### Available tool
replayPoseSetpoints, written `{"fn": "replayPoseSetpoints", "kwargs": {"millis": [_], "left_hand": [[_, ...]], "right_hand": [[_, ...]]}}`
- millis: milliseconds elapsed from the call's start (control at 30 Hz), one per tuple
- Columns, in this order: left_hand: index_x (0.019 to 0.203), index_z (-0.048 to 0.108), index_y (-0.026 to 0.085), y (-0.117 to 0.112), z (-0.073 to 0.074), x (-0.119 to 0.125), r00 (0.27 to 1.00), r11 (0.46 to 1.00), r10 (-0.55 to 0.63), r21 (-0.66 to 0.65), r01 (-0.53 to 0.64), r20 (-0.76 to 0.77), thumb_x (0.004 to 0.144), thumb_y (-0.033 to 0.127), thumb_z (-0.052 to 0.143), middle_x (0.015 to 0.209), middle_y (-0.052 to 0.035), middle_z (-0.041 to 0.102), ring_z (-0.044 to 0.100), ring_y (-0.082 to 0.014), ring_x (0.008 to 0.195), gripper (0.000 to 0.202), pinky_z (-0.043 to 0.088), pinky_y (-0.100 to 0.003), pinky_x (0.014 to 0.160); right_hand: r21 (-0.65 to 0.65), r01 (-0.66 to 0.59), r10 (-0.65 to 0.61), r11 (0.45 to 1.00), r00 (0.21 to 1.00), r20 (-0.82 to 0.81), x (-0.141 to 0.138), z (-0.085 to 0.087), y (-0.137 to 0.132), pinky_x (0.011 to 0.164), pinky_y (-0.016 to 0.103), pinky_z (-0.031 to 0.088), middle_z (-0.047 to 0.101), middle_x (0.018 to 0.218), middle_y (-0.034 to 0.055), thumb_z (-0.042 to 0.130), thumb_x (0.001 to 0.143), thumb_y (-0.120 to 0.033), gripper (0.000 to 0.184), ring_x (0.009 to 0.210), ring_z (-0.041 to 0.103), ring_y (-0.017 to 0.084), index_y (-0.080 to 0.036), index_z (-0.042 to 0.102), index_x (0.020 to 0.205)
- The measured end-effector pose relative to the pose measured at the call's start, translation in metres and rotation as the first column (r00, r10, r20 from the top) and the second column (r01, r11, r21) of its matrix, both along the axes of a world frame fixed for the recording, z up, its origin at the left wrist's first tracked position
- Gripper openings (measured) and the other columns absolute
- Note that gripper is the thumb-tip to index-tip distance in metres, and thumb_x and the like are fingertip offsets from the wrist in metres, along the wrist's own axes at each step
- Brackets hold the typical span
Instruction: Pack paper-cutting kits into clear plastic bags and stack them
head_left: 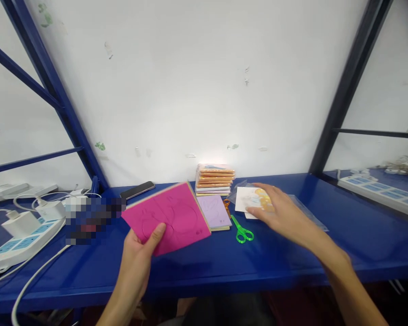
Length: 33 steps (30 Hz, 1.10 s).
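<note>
A magenta sheet [187,215] is being held up above the tabletop [272,260] by the left hand [139,249], whose fingers are being clamped on its lower left edge. A white card [243,199] with a yellow print is being touched by the right hand [281,213]; whether those fingers are being closed on it cannot be told. Green scissors [243,231] and a lilac sheet [215,210] are being supported between the hands.
</note>
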<state>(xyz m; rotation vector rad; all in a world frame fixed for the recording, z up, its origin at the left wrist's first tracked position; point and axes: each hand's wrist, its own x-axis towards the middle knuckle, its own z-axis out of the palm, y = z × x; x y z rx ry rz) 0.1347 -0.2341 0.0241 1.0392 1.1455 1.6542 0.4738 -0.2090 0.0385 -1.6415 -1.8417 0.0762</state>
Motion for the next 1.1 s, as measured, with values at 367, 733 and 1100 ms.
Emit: {"fn": "replayPoseSetpoints", "kwargs": {"millis": [367, 733, 1100], "left_hand": [[0.129, 0.066, 0.016, 0.013, 0.011, 0.001, 0.916, 0.958, -0.064, -0.232, 0.167, 0.396, 0.086, 0.007, 0.069, 0.106, -0.011, 0.08, 0.08, -0.0247, 0.087, 0.044, 0.068, -0.034, 0.08], [0.118, 0.072, 0.014, 0.008, 0.009, 0.004, 0.909, 0.947, -0.073, -0.258, 0.193, 0.409, 0.084, 0.007, 0.071, 0.101, -0.0128, 0.081, 0.08, -0.0272, 0.081, 0.035, 0.069, -0.036, 0.073], [0.121, 0.071, 0.015, -0.017, 0.017, 0.013, 0.821, 0.881, -0.193, -0.273, 0.386, 0.537, 0.075, 0.022, 0.087, 0.11, -0.0154, 0.08, 0.078, -0.0337, 0.098, 0.049, 0.066, -0.04, 0.083]], "right_hand": [[-0.123, 0.243, -0.19, 0.962, 0.923, 0.336, 0.058, -0.038, 0.03, 0.083, 0.044, 0.054, 0.077, 0.115, 0.0193, 0.058, 0.094, -0.043, 0.062, 0.109, 0.071, 0.04, -0.014, 0.052, 0.149], [0.074, 0.405, -0.412, 0.911, 0.893, 0.181, 0.048, 0.01, 0.001, 0.071, 0.046, 0.054, 0.08, 0.1, 0.0168, 0.035, 0.105, -0.047, 0.054, 0.09, 0.076, 0.042, -0.02, 0.07, 0.136], [0.347, 0.076, -0.029, 0.935, 0.99, -0.14, -0.039, 0.03, -0.033, 0.066, 0.038, 0.061, 0.077, 0.12, 0.0105, 0.049, 0.1, -0.049, 0.046, 0.098, 0.076, 0.032, -0.025, 0.071, 0.133]]}}
